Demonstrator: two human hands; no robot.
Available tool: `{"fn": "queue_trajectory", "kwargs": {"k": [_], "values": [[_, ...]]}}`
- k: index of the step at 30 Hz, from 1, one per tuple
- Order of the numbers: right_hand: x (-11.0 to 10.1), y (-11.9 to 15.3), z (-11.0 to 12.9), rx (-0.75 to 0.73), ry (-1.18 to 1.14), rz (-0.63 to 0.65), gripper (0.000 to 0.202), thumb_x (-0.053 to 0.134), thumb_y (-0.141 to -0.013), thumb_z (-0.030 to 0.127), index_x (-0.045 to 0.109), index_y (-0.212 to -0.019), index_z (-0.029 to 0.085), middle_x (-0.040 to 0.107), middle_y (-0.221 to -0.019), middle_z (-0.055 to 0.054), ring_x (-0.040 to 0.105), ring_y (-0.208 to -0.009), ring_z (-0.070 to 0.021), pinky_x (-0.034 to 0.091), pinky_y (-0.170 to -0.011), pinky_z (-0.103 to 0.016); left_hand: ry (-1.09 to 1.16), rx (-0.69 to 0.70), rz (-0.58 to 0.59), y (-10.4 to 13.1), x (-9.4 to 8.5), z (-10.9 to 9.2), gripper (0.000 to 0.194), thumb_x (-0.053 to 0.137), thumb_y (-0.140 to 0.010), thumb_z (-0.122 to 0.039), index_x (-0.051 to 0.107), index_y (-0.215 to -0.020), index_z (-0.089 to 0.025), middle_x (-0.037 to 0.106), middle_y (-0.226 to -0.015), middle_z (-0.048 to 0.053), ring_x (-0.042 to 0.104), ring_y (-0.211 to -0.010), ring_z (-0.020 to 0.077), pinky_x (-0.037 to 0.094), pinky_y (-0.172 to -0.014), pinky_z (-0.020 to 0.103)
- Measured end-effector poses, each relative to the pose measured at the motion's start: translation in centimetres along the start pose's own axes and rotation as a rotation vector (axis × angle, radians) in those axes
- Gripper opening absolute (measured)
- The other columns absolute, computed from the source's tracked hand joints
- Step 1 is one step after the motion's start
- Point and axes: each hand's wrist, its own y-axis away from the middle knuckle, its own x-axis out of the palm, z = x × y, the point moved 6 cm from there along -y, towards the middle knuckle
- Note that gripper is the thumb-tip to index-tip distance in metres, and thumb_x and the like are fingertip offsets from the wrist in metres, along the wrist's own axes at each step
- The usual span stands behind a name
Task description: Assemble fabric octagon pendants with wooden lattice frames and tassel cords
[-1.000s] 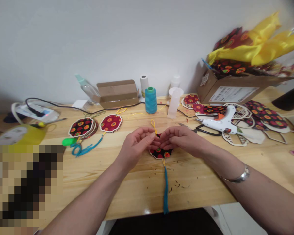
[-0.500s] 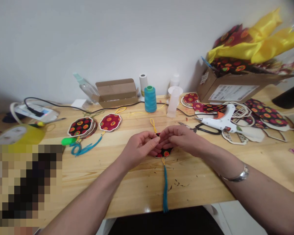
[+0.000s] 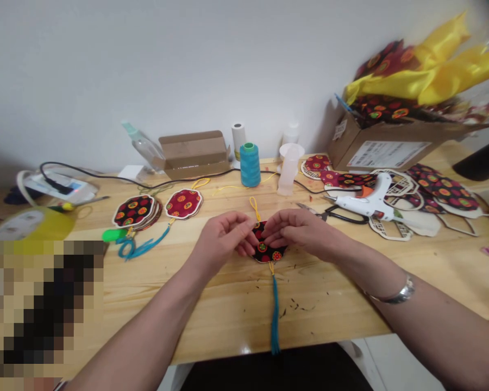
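Observation:
A black-and-red patterned fabric piece (image 3: 269, 252) lies on the table between my hands, with a yellow loop (image 3: 254, 209) at its top and a blue tassel (image 3: 275, 315) hanging toward the table's front edge. My left hand (image 3: 230, 236) is at the piece's left edge, fingers curved and a little apart, holding nothing that shows. Over the upper right of the piece rests my right hand (image 3: 291, 231), its fingers bent loosely, with nothing visible in them.
Scissors (image 3: 346, 216) and a white glue gun (image 3: 370, 201) lie to the right, before a cardboard box (image 3: 342, 144) of fabric. A blue thread spool (image 3: 250, 165) stands behind. Finished pieces (image 3: 134, 212) with tassels lie left. Dark scraps (image 3: 295, 307) dot the front.
My left hand has moved slightly left, away from my right hand, uncovering more of the patterned piece. My right hand has hardly moved.

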Motion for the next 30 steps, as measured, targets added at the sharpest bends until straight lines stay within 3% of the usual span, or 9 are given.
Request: {"fn": "queue_trajectory", "kwargs": {"k": [3,6,8,17,25,28,30], "values": [[-0.1,-0.1,-0.1,-0.003,0.002,-0.013,0.033,0.042,-0.063,-0.007,0.063,-0.076,0.015,0.07,-0.076,-0.003,0.067,-0.072,-0.0108,0.056,-0.07,-0.022,-0.229,0.233,-0.176,0.0,-0.9,-1.2,0.016,0.067,-0.075,-0.033,0.063,-0.083,-0.019,0.068,-0.068,0.0,0.061,-0.059,0.014,0.046,-0.056,0.026],[0.0,0.0,0.0,0.001,0.011,-0.001,0.035,0.041,-0.062,-0.007,0.064,-0.077,0.014,0.07,-0.077,-0.004,0.067,-0.072,-0.0106,0.056,-0.071,-0.022,-0.572,0.453,-0.139,0.3,0.2,-2.1,0.006,0.068,-0.071,-0.02,0.066,-0.077,-0.022,0.07,-0.08,0.0,0.06,-0.082,0.0189,0.046,-0.077,0.034],[0.1,0.1,0.1,0.005,0.019,0.002,0.036,0.04,-0.061,-0.008,0.064,-0.077,0.014,0.07,-0.078,-0.004,0.067,-0.071,-0.0106,0.055,-0.071,-0.023,-0.711,0.516,-0.084,0.4,1.0,-2.1,0.008,0.069,-0.07,-0.017,0.067,-0.075,-0.022,0.07,-0.087,0.002,0.057,-0.092,0.0217,0.042,-0.086,0.038],[-0.2,-0.1,0.1,-0.018,0.01,0.002,0.033,0.042,-0.061,-0.007,0.062,-0.078,0.014,0.07,-0.077,-0.003,0.068,-0.07,-0.0106,0.056,-0.071,-0.023,-0.84,0.467,-0.021,0.0,1.0,-0.9,0.009,0.07,-0.072,-0.021,0.066,-0.08,-0.022,0.068,-0.102,0.002,0.052,-0.099,0.0238,0.04,-0.089,0.041],[-1.6,-0.1,0.3,0.011,0.052,-0.111,0.027,0.044,-0.064,-0.006,0.06,-0.074,0.014,0.068,-0.064,-0.003,0.067,-0.06,-0.0121,0.056,-0.058,-0.022,-0.836,0.45,-0.013,-0.1,0.9,-0.4,0.011,0.07,-0.074,-0.026,0.065,-0.083,-0.021,0.066,-0.105,0.003,0.051,-0.103,0.0239,0.039,-0.093,0.043],[-2.5,-0.3,0.5,-0.014,0.104,-0.143,0.025,0.047,-0.065,-0.004,0.06,-0.072,0.015,0.068,-0.064,-0.004,0.067,-0.059,-0.0131,0.057,-0.058,-0.025,-0.831,0.448,-0.014,0.0,0.9,-0.5,0.01,0.069,-0.075,-0.025,0.065,-0.083,-0.021,0.066,-0.106,0.003,0.05,-0.103,0.0242,0.039,-0.091,0.043],[-3.4,-0.1,1.0,-0.057,0.148,-0.235,0.026,0.047,-0.064,-0.005,0.06,-0.071,0.016,0.067,-0.065,-0.003,0.066,-0.059,-0.0136,0.057,-0.061,-0.028,-0.834,0.442,-0.012,0.0,1.0,-0.5,0.009,0.069,-0.075,-0.024,0.065,-0.083,-0.021,0.065,-0.107,0.003,0.05,-0.102,0.0242,0.04,-0.091,0.043]]}}
